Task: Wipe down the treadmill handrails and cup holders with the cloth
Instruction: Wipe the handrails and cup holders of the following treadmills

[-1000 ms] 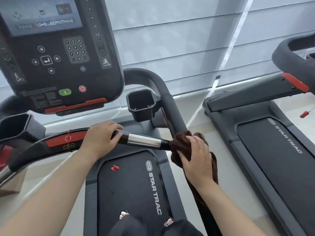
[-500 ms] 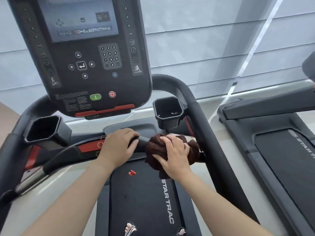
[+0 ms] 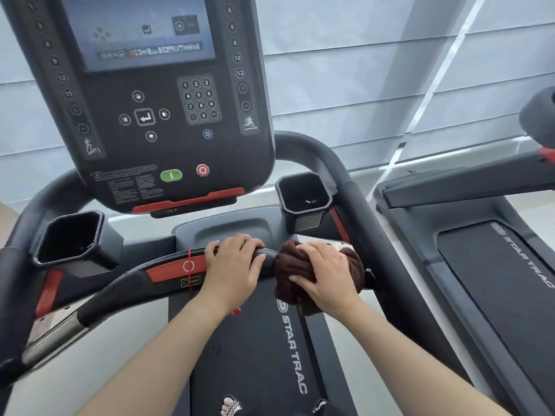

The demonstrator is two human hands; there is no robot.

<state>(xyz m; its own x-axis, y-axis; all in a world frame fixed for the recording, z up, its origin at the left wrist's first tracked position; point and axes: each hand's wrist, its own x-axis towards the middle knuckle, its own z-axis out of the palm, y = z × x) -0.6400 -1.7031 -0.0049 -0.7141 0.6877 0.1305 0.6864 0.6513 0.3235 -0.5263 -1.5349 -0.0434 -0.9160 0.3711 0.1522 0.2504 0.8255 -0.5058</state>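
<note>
On bar, right end: brown cloth (image 3: 318,274) is bunched around the front crossbar (image 3: 126,288), pressed there by the right hand (image 3: 327,276).
Right grip: fingers are closed over the cloth, clamping it to the bar.
Left grip: left hand (image 3: 232,265) is wrapped bare around the bar, just left of the cloth, nearly touching it.
Cup holders: right cup holder (image 3: 304,199) sits just beyond the cloth; left cup holder (image 3: 75,240) is well apart at far left. Both are judged not yet wiped.
Side rail: right handrail (image 3: 354,205) runs past the cloth on its right.
Risk 1: red cord (image 3: 189,265) hangs on the bar beside the left hand; a leftward wipe could snag it.
Risk 2: loose cloth tail hangs below the bar; it could slip off if the grip is eased.
Risk 3: console buttons (image 3: 171,175) are close above; an upward reach could press them.
Change: half a second back the hands were set the same way; the view has been brought closer. A second back the cloth was held on the right handrail instead.
</note>
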